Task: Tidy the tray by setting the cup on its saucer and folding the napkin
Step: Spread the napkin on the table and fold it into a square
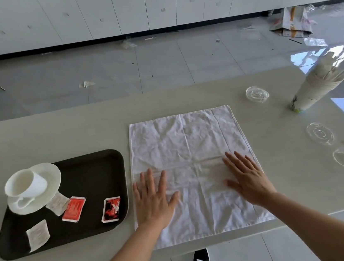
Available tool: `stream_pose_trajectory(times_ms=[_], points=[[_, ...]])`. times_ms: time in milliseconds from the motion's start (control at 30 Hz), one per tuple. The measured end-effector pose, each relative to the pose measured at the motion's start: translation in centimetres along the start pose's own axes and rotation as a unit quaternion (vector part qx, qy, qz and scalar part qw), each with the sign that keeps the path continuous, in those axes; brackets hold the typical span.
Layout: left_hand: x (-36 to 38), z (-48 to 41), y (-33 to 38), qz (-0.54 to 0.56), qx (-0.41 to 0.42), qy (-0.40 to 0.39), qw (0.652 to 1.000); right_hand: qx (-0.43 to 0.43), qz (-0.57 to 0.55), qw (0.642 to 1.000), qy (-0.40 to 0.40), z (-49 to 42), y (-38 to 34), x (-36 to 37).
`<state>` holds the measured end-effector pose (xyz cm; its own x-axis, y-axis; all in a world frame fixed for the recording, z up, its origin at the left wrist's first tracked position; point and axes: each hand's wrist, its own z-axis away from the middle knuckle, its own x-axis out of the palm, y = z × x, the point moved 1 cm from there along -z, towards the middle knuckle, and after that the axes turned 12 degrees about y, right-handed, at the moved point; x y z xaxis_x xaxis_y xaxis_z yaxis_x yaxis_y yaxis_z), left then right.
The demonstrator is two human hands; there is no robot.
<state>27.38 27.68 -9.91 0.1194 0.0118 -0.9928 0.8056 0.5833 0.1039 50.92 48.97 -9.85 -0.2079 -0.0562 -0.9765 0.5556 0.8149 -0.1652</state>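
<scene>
A white cloth napkin (187, 141) lies spread flat and creased on the table, right of a black tray (89, 168). My left hand (153, 199) rests palm down on its near left part, fingers spread. My right hand (247, 177) lies flat on its near right part. Neither hand holds anything. At the tray's far left a white cup (24, 183) sits on its white saucer (50, 173).
Two red sachets (73, 209) (111, 209) and two white sachets (37, 234) (56, 203) lie on the tray. At the table's right are several clear plastic lids (320, 133), a small glass dish (257, 94) and a stack of paper cups (317, 86). The table's near edge runs under my forearms.
</scene>
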Motion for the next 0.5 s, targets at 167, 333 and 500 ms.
stream_pose_trajectory(times_ms=[167, 333, 500], points=[[-3.0, 1.7, -0.6, 0.116, 0.08, 0.068, 0.988, 0.046, -0.077, 0.993, 0.077, 2.7, 0.0, -2.2], [-4.6, 5.9, -3.7, 0.139, 0.162, 0.073, 0.974, 0.053, -0.055, 0.993, 0.088, 6.3, 1.5, -3.7], [-4.5, 8.5, -5.6, 0.056, 0.229, -0.003, 0.972, 0.023, -0.053, 0.997, 0.049, 8.8, 2.6, -3.7]])
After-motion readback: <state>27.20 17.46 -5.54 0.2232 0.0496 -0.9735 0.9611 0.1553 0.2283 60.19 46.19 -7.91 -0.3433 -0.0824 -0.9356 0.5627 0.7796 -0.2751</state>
